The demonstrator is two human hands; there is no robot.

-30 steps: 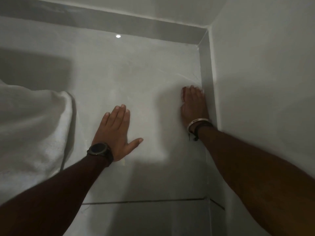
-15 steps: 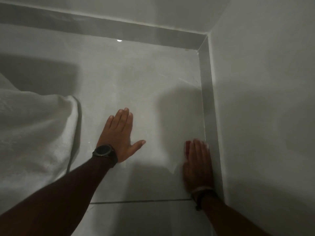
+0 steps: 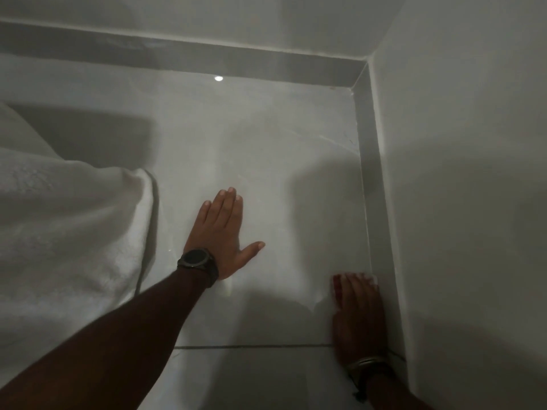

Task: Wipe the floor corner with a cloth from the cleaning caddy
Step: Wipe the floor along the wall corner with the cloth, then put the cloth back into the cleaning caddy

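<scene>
Head view, dim light: the right hand (image 3: 359, 318) lies palm down, fingers stretched out flat, pressing a cloth (image 3: 337, 284) onto the floor tile (image 3: 266, 149). The hand hides most of the cloth; only a red and pale edge peeks past the fingertips. Just right of that hand runs the skirting (image 3: 373, 202), with the floor corner (image 3: 353, 90) well ahead of it. The left hand (image 3: 222, 232) rests flat and empty, fingers spread, well apart to the left. A white towel (image 3: 68, 232) beyond it is cut off by the frame.
</scene>
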